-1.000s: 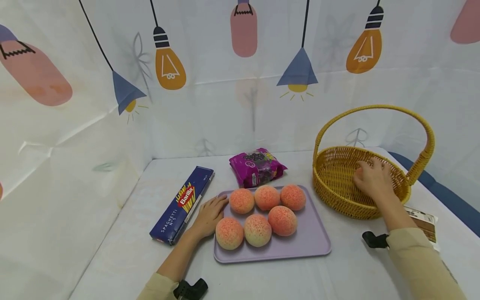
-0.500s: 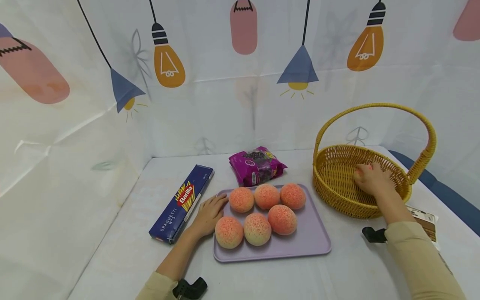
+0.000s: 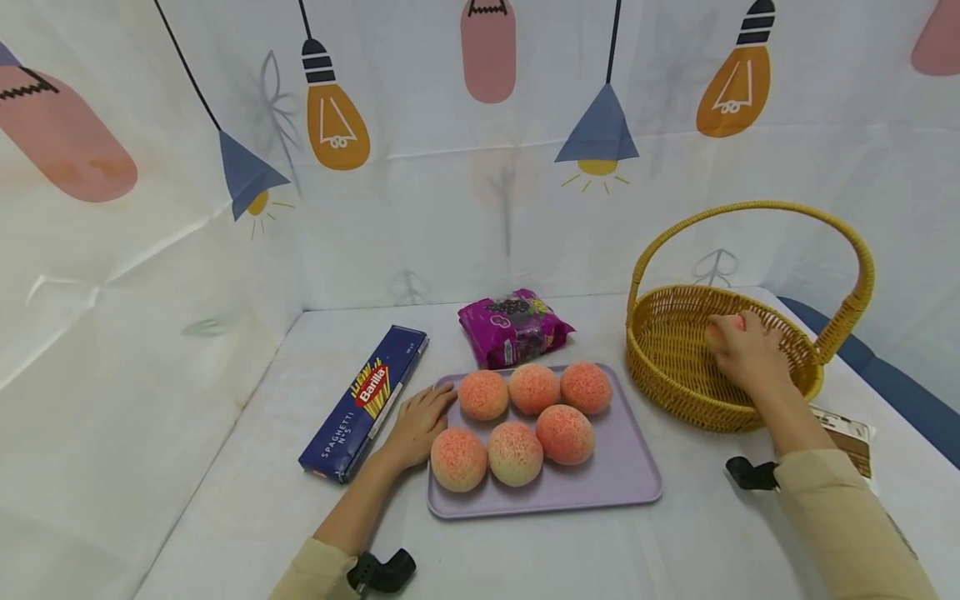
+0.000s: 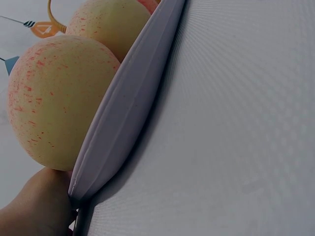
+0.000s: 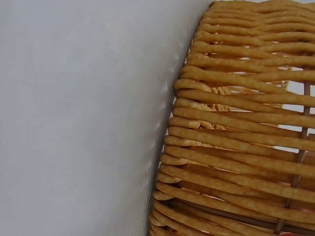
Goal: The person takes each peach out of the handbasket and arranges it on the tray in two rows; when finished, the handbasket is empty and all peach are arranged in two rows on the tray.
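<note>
My right hand [image 3: 756, 360] is inside the yellow wicker basket [image 3: 663, 402], its fingers curled round a peach [image 3: 739, 322]. Only a bit of that peach's reddish skin shows past the fingers. In the right wrist view the basket's woven wall [image 5: 236, 123] hides the hand. My left hand [image 3: 415, 427] rests at the left edge of a lilac tray [image 3: 622, 483], fingers lying relaxed against the rim. Several pink and cream peaches [image 3: 515, 454] sit on the tray. From the left wrist, a large peach [image 4: 61, 103] appears right above the left hand's thumb side [image 4: 39, 204].
A blue spaghetti box [image 3: 365, 404] lies left of the tray. Behind the tray is a purple snack bag [image 3: 515, 329]. A brown and white packet [image 3: 851, 442] lies partly hidden by the right arm. The basket's tall handle [image 3: 750, 206] arches above the right hand.
Within the basket the right hand has shifted slightly, and the peach's red skin now shows between its fingers. The left hand stays on the tray's edge.
</note>
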Motion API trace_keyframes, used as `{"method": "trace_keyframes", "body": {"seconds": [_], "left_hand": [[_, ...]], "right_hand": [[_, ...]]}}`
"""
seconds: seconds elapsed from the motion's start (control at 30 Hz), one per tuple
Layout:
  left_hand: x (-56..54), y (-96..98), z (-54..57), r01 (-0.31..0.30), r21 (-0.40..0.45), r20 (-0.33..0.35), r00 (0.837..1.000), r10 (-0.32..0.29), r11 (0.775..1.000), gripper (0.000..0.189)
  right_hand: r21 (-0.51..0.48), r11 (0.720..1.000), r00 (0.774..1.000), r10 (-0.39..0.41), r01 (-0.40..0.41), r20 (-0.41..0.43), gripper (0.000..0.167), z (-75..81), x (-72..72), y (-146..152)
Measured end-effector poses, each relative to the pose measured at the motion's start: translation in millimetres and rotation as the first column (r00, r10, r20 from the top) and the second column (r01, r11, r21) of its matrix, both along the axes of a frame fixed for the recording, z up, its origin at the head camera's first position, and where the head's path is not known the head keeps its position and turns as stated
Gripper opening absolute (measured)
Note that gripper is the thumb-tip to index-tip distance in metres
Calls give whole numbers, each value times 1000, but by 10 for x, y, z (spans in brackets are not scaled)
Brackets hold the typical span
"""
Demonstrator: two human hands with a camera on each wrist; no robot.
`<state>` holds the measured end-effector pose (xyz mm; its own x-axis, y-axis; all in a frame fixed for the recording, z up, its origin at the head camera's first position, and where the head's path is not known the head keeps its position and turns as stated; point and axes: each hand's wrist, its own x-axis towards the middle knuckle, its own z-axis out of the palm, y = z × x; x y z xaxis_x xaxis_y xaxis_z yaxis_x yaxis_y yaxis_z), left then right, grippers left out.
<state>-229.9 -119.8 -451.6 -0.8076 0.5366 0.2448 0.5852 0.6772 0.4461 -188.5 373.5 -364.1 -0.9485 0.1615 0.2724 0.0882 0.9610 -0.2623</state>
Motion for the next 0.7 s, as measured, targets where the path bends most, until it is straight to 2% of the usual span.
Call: {"method": "trace_keyframes", "body": {"seconds": [0.43,0.7], "left_hand": [[8,-1,10,5,4,0,1000,-5,1000,40],[6,-5,11,1,3,0,1000,-1,1000,40]], "right_hand": [[-10,999,995,47,-49,-90,48,90,94,-110],[46,991,972,133,-127,-196,49,177,150,-306]]}}
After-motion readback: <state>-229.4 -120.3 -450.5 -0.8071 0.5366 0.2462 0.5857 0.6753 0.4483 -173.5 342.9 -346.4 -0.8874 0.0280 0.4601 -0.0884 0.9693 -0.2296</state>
